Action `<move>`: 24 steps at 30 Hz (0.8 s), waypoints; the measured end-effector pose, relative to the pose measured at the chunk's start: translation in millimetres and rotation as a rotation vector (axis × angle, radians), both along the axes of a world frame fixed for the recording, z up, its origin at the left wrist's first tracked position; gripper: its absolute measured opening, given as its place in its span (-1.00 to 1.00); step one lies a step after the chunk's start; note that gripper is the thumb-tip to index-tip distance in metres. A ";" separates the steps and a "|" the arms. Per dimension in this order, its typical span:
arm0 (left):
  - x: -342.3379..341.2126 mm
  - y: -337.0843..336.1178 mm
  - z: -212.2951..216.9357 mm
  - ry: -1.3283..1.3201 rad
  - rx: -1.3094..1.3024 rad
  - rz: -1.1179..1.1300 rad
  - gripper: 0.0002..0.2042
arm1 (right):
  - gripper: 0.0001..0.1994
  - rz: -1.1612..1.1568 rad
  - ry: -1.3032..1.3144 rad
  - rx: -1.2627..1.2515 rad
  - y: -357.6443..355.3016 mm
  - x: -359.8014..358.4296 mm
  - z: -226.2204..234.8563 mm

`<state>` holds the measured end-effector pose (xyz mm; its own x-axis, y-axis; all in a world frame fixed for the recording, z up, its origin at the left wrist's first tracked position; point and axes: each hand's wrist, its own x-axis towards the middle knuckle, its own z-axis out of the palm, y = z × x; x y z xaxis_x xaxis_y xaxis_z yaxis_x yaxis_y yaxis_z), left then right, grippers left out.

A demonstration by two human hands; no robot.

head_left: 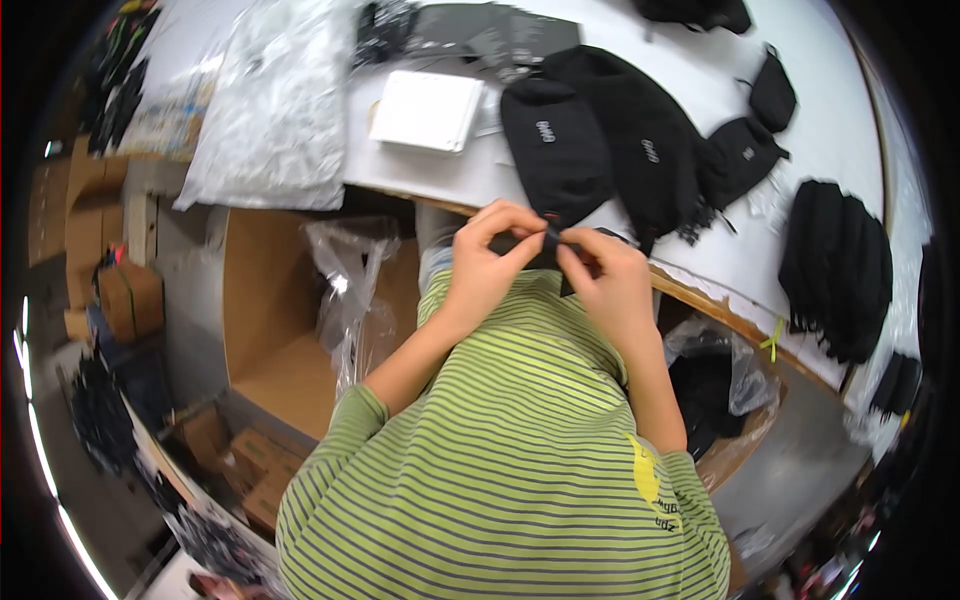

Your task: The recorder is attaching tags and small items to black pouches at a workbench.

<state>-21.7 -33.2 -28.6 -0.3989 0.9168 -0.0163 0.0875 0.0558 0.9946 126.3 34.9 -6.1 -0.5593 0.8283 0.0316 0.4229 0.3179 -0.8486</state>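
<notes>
In front of my body, at the near edge of the table, my left hand [487, 262] and my right hand [612, 278] pinch a narrow black strap [551, 240] between thumbs and fingertips. The hands are close together, and the strap's ends are partly hidden behind the fingers. Just beyond them a black fabric pouch [555, 140] with a small white mark lies on the table, its near end reaching the hands. Whether the strap is joined to this pouch, I cannot tell. Against the pouch's right side rests a larger black bag [640, 130].
The white table [680, 30] also bears a white box [427, 110], plastic bags [275, 110], a small black pouch [740, 160] and a stack of black bags [838, 270]. Below stand an open cardboard box [268, 300] at left and a plastic-lined one [745, 450] at right.
</notes>
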 end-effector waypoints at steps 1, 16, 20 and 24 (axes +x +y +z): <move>3.4 3.2 2.9 -0.016 0.043 0.002 -0.89 | -0.92 -0.023 0.041 -0.136 -1.8 2.9 0.3; 13.0 -1.0 43.7 -0.376 0.000 -0.090 -0.92 | -0.86 0.000 0.820 -0.783 8.1 32.1 9.6; 21.0 4.4 43.3 -0.130 0.016 -0.193 -0.89 | -0.82 -0.030 0.866 -0.703 1.4 33.7 4.9; 24.7 6.4 41.2 -0.108 0.022 -0.267 -0.88 | -0.81 -0.030 0.873 -0.653 -3.3 31.1 10.0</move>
